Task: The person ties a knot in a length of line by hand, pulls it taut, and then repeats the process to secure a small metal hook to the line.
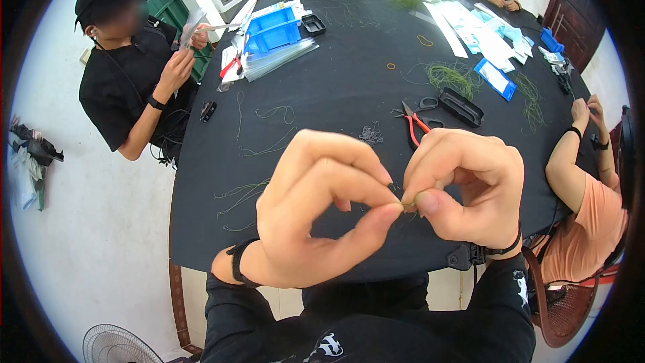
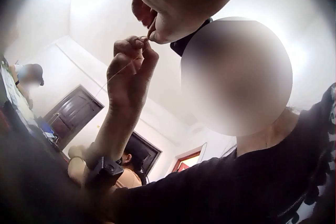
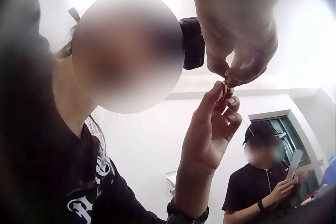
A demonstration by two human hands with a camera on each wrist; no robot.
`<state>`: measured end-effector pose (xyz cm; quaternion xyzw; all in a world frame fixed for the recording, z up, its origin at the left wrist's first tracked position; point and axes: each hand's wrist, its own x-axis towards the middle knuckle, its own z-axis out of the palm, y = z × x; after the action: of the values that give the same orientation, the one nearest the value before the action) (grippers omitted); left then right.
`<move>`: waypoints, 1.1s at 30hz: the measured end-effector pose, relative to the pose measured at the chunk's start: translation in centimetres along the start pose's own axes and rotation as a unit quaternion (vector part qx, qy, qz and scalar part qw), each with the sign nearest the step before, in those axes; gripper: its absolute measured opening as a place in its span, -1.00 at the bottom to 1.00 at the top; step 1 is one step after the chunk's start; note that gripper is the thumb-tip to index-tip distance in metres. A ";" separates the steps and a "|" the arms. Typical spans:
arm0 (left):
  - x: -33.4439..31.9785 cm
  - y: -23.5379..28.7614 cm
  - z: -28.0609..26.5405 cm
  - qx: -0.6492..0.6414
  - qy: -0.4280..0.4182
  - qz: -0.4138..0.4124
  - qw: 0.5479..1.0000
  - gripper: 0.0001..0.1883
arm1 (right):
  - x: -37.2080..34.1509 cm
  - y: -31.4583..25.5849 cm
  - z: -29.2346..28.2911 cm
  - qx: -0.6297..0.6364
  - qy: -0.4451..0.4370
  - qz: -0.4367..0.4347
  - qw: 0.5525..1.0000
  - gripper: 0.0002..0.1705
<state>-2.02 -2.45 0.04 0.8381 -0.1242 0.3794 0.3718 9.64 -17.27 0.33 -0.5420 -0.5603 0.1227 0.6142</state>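
Observation:
My left hand (image 1: 295, 202) and right hand (image 1: 480, 181) meet above the near edge of the table, thumb and forefinger of each pinching a thin fishing line (image 1: 408, 205) between them. A loose stretch of the line (image 2: 119, 70) trails away from the fingertips in the left wrist view. Whatever small piece sits at the pinch is hidden by the fingers. Beyond the hands lie a heap of small dark hooks (image 1: 371, 134) and red-handled pliers (image 1: 412, 128). Several lengths of green line (image 1: 252, 191) are laid out left of my left hand.
Black scissors (image 1: 428, 103) and an open black case (image 1: 461, 107) lie past my right hand, near a tangle of green line (image 1: 453, 79). Blue trays (image 1: 272, 30) stand at the back left. People sit or stand around the black-covered table (image 1: 336, 94).

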 end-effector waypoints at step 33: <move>0.0 -0.7 -0.1 0.060 0.035 0.068 0.995 -0.86 | 0.3 -0.4 0.6 -0.117 0.006 -0.050 0.992 -0.90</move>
<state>-1.77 -1.90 -0.26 0.8348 -0.1448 0.4398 0.2978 9.10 -16.89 0.69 -0.5823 -0.5933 0.0217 0.5553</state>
